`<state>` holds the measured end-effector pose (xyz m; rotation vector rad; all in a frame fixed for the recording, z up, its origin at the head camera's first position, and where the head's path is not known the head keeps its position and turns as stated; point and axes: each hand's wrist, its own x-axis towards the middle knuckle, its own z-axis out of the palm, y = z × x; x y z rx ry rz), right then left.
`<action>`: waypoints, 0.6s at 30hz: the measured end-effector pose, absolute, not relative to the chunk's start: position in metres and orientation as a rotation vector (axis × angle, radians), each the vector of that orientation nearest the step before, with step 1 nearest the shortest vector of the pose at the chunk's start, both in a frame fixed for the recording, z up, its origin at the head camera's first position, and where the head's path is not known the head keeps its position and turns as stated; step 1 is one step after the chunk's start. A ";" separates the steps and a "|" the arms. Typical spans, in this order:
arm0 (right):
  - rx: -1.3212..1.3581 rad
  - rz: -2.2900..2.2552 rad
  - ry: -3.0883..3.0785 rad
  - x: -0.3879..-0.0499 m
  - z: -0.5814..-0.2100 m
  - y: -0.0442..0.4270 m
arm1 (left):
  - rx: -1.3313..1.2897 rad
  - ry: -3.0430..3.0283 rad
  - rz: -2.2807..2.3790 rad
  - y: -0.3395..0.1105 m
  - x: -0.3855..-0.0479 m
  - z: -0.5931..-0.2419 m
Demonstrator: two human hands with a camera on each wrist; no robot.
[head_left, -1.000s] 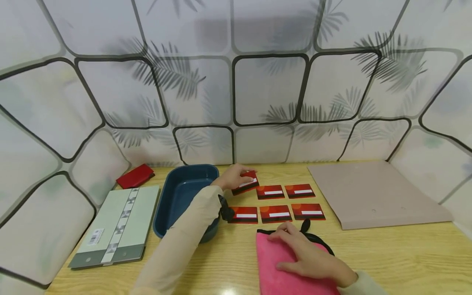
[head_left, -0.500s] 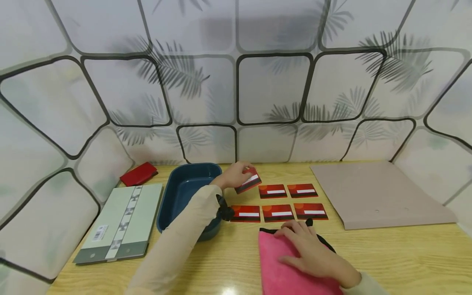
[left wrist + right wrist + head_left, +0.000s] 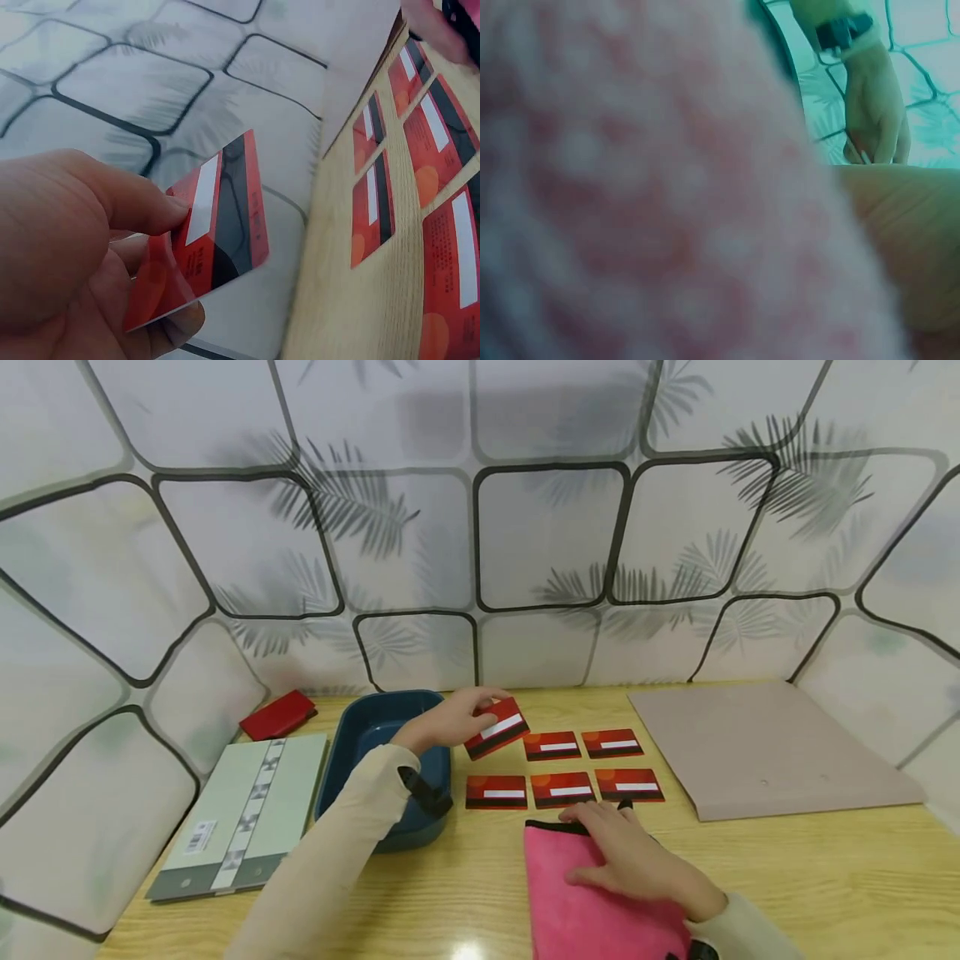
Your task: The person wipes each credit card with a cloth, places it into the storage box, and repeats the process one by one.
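Note:
My left hand (image 3: 452, 720) pinches a red card (image 3: 501, 731) between thumb and fingers. In the left wrist view that card (image 3: 238, 196) is tilted, showing its dark stripe and white strip, and appears raised off the table. Several similar red cards (image 3: 564, 792) lie face-matched in two rows just right of it. My right hand (image 3: 637, 864) rests with loosely bent fingers on a pink fuzzy cloth item (image 3: 577, 914) with black edging. The fuzzy cloth (image 3: 667, 195) blurs most of the right wrist view, where the left hand (image 3: 876, 105) shows at the upper right.
Under my left forearm stands a dark blue bin (image 3: 341, 752). A pale green folder (image 3: 225, 810) lies at the left, with a red wallet-like item (image 3: 279, 716) behind it. A pinkish-grey board (image 3: 765, 747) lies at the right. A patterned curtain or wall (image 3: 547, 535) closes off the back.
The left hand has drawn back slightly to the left and turned the card, so more of its striped face shows. The right hand stays on the pink cloth item.

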<state>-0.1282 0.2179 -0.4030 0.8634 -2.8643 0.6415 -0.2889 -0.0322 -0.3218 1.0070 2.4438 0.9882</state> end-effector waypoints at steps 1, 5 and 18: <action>0.853 0.669 -2.884 -0.130 -0.403 0.218 | 1.023 2.444 1.002 -0.035 -0.287 -0.321; 0.853 0.778 -2.951 -0.135 -0.403 0.221 | 1.091 2.451 1.088 -0.046 -0.281 -0.320; 0.984 0.896 -2.910 -0.136 -0.392 0.222 | 1.025 2.557 1.288 -0.088 -0.271 -0.317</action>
